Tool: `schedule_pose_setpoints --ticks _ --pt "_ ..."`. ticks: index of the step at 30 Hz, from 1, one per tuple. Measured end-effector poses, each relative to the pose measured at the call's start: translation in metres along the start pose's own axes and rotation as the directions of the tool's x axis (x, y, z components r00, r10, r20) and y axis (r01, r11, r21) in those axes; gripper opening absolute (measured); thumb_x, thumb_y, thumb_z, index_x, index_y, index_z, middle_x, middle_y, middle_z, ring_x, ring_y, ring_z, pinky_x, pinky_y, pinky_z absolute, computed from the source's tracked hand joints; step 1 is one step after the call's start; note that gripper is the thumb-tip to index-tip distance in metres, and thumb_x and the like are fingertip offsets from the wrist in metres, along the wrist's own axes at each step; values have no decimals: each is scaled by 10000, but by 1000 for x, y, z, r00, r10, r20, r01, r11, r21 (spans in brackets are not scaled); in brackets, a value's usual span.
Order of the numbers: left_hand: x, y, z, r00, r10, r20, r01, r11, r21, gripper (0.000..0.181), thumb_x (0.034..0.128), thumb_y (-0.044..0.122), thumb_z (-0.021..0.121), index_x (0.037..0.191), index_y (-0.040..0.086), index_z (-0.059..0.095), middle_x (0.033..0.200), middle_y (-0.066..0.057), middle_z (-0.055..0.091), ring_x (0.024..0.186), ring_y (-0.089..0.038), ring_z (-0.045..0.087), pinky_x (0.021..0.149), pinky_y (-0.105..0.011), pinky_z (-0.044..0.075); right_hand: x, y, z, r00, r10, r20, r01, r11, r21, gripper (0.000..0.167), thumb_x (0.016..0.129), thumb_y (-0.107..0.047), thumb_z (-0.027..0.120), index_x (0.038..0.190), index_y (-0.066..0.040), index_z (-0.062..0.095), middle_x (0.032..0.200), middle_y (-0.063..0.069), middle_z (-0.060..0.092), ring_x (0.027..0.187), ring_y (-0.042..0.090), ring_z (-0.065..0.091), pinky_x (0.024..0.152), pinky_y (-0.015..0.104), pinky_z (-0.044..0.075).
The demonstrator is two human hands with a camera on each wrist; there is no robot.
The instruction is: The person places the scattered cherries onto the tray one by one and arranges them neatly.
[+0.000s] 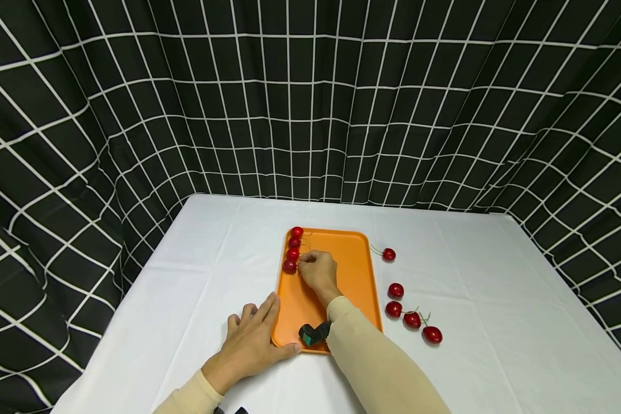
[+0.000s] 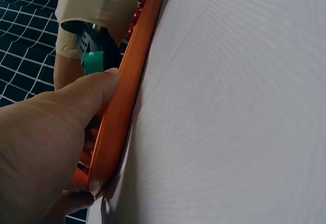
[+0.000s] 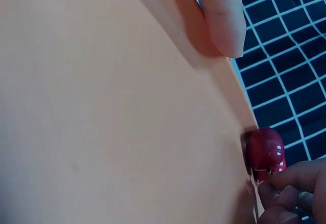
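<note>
An orange tray [image 1: 349,287] lies on the white table, several red cherries in a column along its left edge. At the nearest cherry of that column [image 1: 290,265], my right hand [image 1: 321,276] pinches with thumb and fingertips; the right wrist view shows the fingers [image 3: 293,183] at the stem beside the cherry [image 3: 266,149]. My left hand [image 1: 253,339] rests at the tray's near left corner, fingers extended along the left rim and thumb on the near rim. In the left wrist view the thumb [image 2: 91,94] lies against the tray's rim [image 2: 127,91].
Right of the tray, on the white cloth [image 1: 476,276], lie a single cherry [image 1: 388,255] farther back and several more nearer, among them one at the front [image 1: 432,334]. A dark grid-patterned curtain [image 1: 321,103] hangs behind the table and at both sides. A dark wrist device [image 1: 314,333] is over the tray.
</note>
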State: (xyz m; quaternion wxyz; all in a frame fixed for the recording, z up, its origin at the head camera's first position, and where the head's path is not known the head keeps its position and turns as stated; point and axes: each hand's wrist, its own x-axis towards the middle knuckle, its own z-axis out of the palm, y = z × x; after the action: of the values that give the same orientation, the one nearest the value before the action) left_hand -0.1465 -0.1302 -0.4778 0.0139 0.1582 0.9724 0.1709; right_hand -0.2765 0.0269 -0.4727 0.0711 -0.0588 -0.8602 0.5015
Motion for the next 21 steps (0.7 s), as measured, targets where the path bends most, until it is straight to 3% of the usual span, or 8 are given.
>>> schedule_pose_setpoints --ticks 12,17,21 --pt "0 2 2 1000 5 12 -5 1000 4 1072 744 810 525 1496 64 357 1550 -53 288 1171 -295 373 829 -507 248 -5 2 -18 1000 -3 2 3 1000 24 95 862 -198 726 810 -118 724 756 -30 648 677 181 576 581 278 466" --pt "-1 2 1 1000 -5 9 5 1000 10 1066 742 800 543 1497 71 357 1553 -43 282 1178 -290 368 827 -500 245 -7 -12 -45 999 -41 -19 42 997 58 115 865 -240 717 896 -131 736 824 -32 674 679 169 608 610 333 495" --pt "-2 2 -1 1000 -13 10 13 1000 7 1066 744 805 533 1501 77 352 1556 -37 276 1199 -298 360 833 -507 245 -8 -28 -79 988 -147 -45 151 984 97 149 864 -223 715 946 -102 744 875 4 683 740 186 603 632 337 482"
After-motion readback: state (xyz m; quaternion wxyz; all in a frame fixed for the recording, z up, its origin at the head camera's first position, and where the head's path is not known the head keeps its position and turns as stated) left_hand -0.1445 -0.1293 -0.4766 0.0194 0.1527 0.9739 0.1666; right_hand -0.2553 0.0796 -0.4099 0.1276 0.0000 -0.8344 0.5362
